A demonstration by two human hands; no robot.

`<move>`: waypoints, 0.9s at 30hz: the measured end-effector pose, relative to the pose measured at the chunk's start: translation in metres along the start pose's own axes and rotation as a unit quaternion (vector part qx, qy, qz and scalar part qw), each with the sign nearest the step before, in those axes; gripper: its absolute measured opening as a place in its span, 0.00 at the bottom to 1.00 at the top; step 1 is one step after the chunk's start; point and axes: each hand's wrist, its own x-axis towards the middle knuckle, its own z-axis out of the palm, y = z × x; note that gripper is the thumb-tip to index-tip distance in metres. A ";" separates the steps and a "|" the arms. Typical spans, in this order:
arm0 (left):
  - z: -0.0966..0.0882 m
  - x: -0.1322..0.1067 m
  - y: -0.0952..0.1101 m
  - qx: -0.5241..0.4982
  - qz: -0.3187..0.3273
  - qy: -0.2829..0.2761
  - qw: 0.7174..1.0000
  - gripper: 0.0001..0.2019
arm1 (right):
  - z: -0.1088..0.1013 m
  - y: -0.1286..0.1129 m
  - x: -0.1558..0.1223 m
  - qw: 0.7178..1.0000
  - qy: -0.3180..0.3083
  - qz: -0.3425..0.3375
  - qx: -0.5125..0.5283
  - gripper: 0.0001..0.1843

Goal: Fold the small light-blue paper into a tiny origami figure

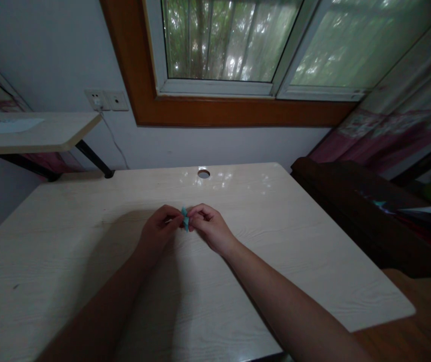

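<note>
A small light-blue folded piece, which looks like paper (185,221), is held between my two hands above the middle of the desk. On its left side, the thumb and fingers of my left hand (161,224) pinch it. My right hand (210,226) grips its right side in the same way, fingertips pressed together. Parts of the blue piece stick out above and below the fingertips; the rest is hidden by them. Its exact shape is too small to make out.
The pale wood-grain desk (298,261) has a round cable hole (203,174) near its back edge. A raised shelf (49,131) on black legs stands at the back left. Beyond are a window (230,45) and wall sockets (105,100). Dark furniture (336,201) stands to the right.
</note>
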 end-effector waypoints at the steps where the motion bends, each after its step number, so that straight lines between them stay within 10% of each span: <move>1: 0.000 0.000 0.000 0.001 -0.008 0.005 1.000 0.07 | 0.000 0.000 0.000 1.000 0.002 0.000 -0.004 0.08; 27: -0.003 0.004 -0.011 0.033 -0.059 0.051 0.996 0.12 | 0.004 -0.005 -0.001 0.997 0.032 0.011 -0.069 0.14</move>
